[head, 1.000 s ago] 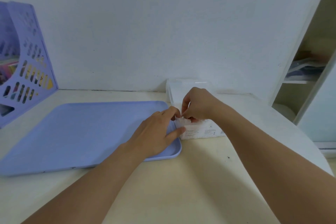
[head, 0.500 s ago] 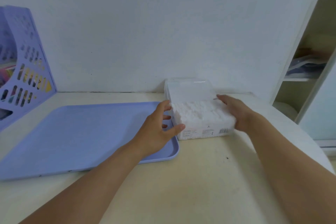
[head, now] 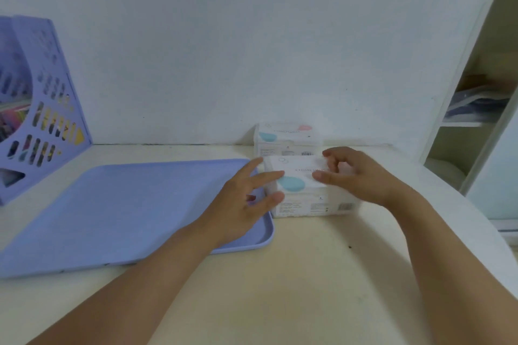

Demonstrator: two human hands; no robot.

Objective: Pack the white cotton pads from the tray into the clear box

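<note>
The clear box (head: 311, 209) stands on the table by the right end of the lilac tray (head: 117, 204). Its printed lid, with a blue drop mark, lies flat on top. White cotton pads (head: 340, 199) show through the front wall. No pads are visible on the tray. My left hand (head: 249, 199) has its fingers spread, fingertips and thumb touching the box's left end. My right hand (head: 356, 173) hovers over the lid with loosely bent fingers, its thumb on the lid. A similar printed white shape (head: 288, 137) stands right behind the box; I cannot tell what it is.
A lilac perforated file holder (head: 42, 109) with papers stands at the far left against the white wall. An open shelf unit (head: 473, 109) rises at the right, past the table's rounded edge. Bare cream tabletop (head: 294, 274) lies in front of the box.
The upright lid has come down onto the box, hiding the pads from above. My right hand moved from the box's right side onto the lid. My left hand stayed at the left end.
</note>
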